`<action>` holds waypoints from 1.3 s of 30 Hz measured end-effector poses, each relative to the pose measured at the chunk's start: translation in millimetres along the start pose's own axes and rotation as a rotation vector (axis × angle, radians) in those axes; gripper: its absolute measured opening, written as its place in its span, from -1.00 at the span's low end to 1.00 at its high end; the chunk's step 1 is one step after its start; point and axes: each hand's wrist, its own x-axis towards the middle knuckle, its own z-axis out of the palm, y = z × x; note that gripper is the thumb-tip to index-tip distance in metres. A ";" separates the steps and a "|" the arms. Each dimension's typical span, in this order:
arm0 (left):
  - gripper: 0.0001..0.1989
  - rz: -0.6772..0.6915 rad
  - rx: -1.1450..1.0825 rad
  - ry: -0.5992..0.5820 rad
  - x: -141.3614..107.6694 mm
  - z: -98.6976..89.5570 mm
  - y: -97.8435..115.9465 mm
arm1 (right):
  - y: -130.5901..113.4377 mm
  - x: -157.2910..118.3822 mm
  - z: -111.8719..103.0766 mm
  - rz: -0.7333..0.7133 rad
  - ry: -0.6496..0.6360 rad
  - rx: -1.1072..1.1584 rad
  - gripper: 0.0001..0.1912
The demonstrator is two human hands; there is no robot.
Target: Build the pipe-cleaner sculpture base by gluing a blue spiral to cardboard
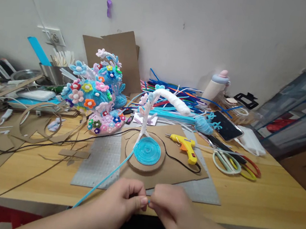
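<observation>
My left hand (127,204) and my right hand (170,209) meet at the table's front edge, fingers pinched together. A tiny bit of blue (149,201) shows between the fingertips; most of it is hidden. Just beyond them lies a round cardboard base (143,166) with a coiled blue disc (147,151) on it. A white wrapped stem (145,119) rises from the base and arches right, with small pastel flowers on it. From the base a blue strand (100,183) runs down past my left forearm.
A yellow glue gun (184,146) lies right of the base on cardboard. Scissors (226,163), a phone (228,126) and a blue yarn piece (204,124) are farther right. Flower-covered ornaments (88,93) stand back left. Colored stems (173,89) pile behind. A black cord (68,140) crosses the left side.
</observation>
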 end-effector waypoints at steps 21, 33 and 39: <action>-0.77 0.302 0.684 0.134 -4.9 -3.3 2.1 | -0.6 10.9 0.8 0.902 -0.277 1.370 -0.81; -0.81 0.449 0.821 0.071 -11.4 -4.5 16.5 | -4.2 10.4 9.2 0.761 -0.139 1.148 -0.88; -0.79 0.044 0.146 -0.053 -8.8 -3.5 10.5 | -7.0 3.4 2.5 0.301 -0.094 0.466 -0.82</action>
